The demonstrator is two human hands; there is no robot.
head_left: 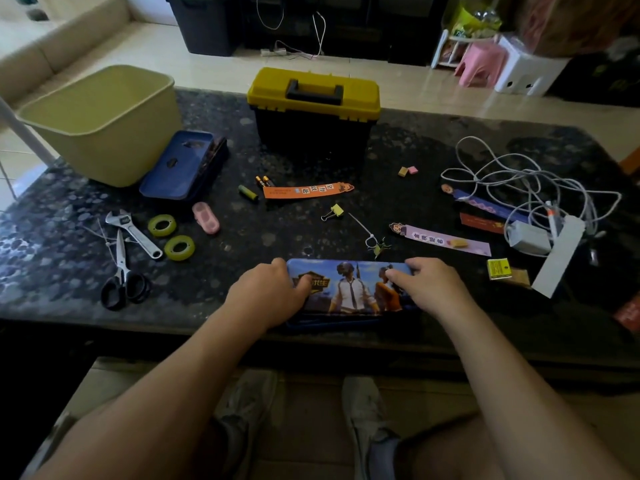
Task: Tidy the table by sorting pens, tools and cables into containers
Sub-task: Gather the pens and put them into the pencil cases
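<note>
Hands: your left hand [273, 292] and right hand [427, 287] both rest on the pencil case [349, 289], one at each end, fingers curled over its far edge and thumbs on the printed lid; neither grips anything else.
Pencil case: lies flat at the near edge of the table [242, 150], lid down or nearly so; you cannot tell from here whether it is latched.
Risk at the case: it sits close to the table edge, so a hard pull on the lid could tip it toward your lap and spill whatever is inside.
Clip and tie: a binder clip [334, 212] and a cable tie [363, 230] lie just beyond the case; a lid swinging open could sweep them away.
Left of the case: scissors [121, 271], wrench [133, 232] and two tape rolls [171, 237] wait unsorted; grab the scissors by the handles, not the blades.
Right of the case: cables [519, 181] tangle around a power strip [557, 258] and adapter; lifting one loop could drag the rest over the bookmarks.
Beyond the case: toolbox [313, 112] shut, bin [104, 123] open, second case [183, 164] leaning against the bin; the batteries [256, 188] could roll if nudged.
</note>
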